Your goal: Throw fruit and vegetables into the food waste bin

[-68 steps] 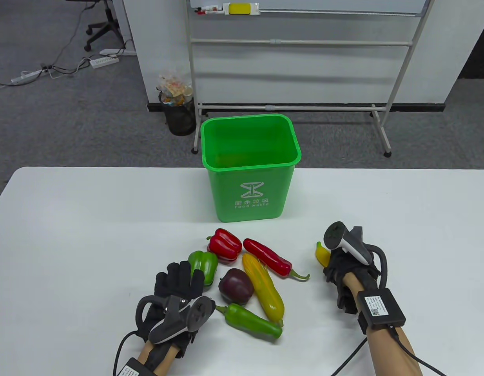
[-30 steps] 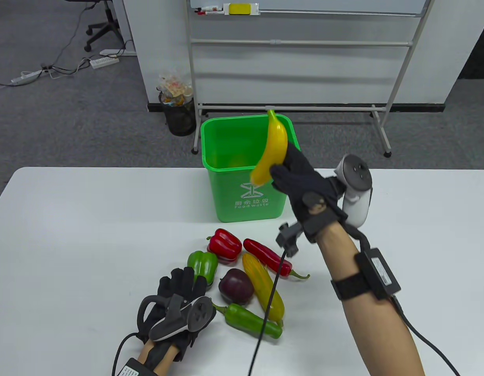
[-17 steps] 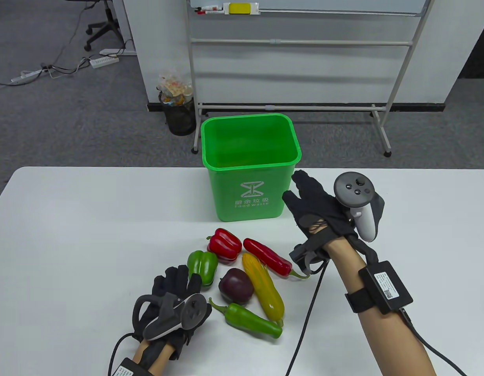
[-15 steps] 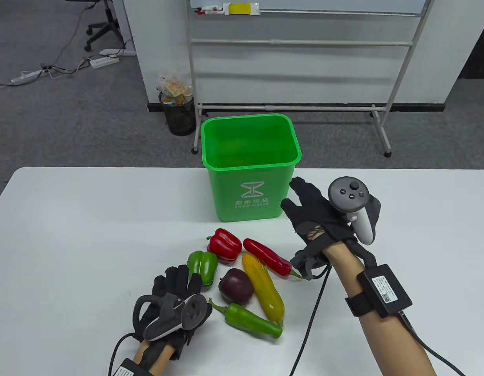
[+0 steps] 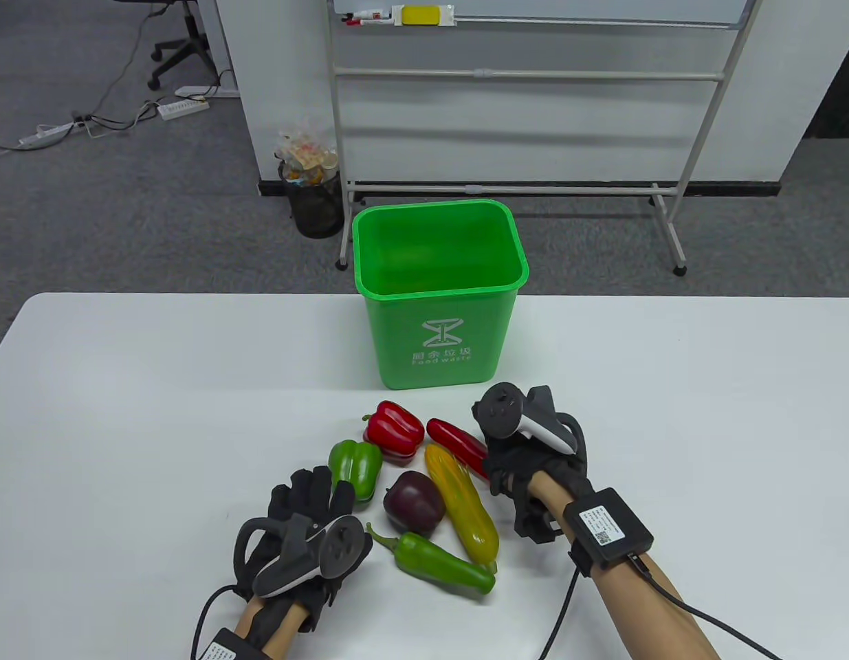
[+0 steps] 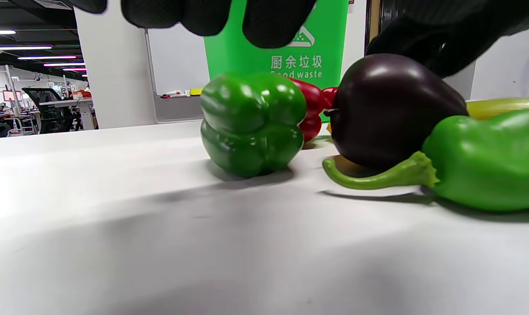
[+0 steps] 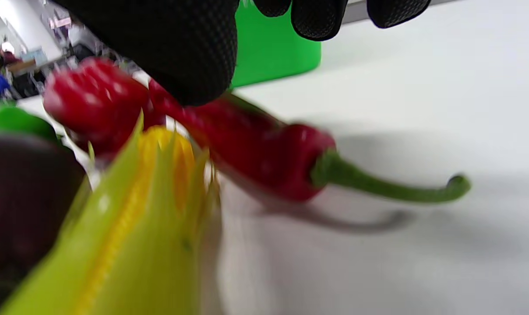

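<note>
The green food waste bin (image 5: 438, 330) stands at the middle of the table. In front of it lie a red bell pepper (image 5: 394, 430), a red chili (image 5: 455, 440), a green bell pepper (image 5: 355, 467), a corn cob (image 5: 462, 505), a dark purple eggplant (image 5: 414, 502) and a green chili (image 5: 441, 564). My right hand (image 5: 506, 467) is low over the red chili's stem end. In the right wrist view its thumb (image 7: 181, 52) is on or just above the red chili (image 7: 255, 157), and the other fingers are spread above it. My left hand (image 5: 321, 491) rests flat and empty beside the green bell pepper (image 6: 251, 122).
The table's (image 5: 122, 412) far edge is just behind the bin. On the floor beyond it are a whiteboard stand (image 5: 506, 185) and a black wire waste basket (image 5: 314, 199). My right arm's cable (image 5: 561, 619) trails over the table's front.
My right hand lifted the banana over the bin and let it go, and the banana is out of sight. The hand then came back down to the red chili. My left hand barely moved.
</note>
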The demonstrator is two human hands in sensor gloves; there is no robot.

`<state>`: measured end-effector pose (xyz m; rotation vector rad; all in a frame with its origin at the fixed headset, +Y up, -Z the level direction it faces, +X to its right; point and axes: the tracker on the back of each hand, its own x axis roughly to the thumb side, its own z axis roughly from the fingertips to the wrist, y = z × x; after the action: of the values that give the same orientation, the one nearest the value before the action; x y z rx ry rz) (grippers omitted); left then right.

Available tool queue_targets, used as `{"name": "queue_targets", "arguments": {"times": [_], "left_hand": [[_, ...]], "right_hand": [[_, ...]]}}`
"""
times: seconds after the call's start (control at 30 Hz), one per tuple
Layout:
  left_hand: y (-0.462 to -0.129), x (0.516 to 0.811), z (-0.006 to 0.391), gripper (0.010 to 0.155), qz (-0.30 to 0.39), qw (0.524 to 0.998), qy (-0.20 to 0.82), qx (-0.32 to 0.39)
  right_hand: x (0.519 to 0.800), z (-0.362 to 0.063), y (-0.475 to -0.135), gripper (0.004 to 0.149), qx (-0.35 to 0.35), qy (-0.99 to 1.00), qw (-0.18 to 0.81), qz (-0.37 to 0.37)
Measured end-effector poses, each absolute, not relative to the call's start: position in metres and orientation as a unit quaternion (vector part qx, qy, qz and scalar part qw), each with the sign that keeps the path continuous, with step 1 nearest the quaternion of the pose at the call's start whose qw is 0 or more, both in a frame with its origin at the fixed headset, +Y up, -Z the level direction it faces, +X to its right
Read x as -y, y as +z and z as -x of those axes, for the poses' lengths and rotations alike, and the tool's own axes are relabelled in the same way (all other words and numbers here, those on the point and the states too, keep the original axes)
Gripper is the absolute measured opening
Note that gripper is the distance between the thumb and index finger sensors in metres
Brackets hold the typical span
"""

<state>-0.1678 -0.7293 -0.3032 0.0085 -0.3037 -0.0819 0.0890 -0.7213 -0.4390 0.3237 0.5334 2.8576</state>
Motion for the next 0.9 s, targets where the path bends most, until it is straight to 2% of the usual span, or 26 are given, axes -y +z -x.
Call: {"name": "queue_targets", "arguments": {"times": [0.23, 0.4, 0.53, 0.57, 0.67, 0.8, 0.9], "left_hand": [[-0.304, 0.731, 0.167, 0.082, 0.001, 0.987, -0.043, 0.152], [-0.304, 0.730, 0.167, 0.081, 0.003, 0.988, -0.045, 0.151], [-0.304, 0.730, 0.167, 0.081, 0.003, 0.987, -0.047, 0.151], [-0.304, 0.730, 0.167, 0.081, 0.003, 0.987, -0.046, 0.151], [-0.304, 0.731, 0.167, 0.081, 0.004, 0.987, -0.046, 0.151], [-0.304, 0.731, 0.167, 0.081, 0.008, 0.988, -0.047, 0.150], [-0.304, 0.731, 0.168, 0.081, 0.008, 0.988, -0.045, 0.149]], "right_hand": [[0.745, -0.075, -0.455, 0.092, -0.212, 0.973, 0.057, -0.071], [0.752, -0.079, -0.465, 0.092, -0.236, 0.968, 0.067, -0.042], [0.752, -0.085, -0.470, 0.085, -0.218, 0.972, 0.091, -0.020], [0.753, -0.088, -0.471, 0.084, -0.232, 0.968, 0.094, -0.016], [0.755, -0.099, -0.468, 0.081, -0.242, 0.966, 0.092, -0.004], [0.757, -0.113, -0.458, 0.080, -0.197, 0.976, 0.087, 0.000], [0.752, -0.130, -0.446, 0.079, -0.200, 0.973, 0.116, -0.003]]}}
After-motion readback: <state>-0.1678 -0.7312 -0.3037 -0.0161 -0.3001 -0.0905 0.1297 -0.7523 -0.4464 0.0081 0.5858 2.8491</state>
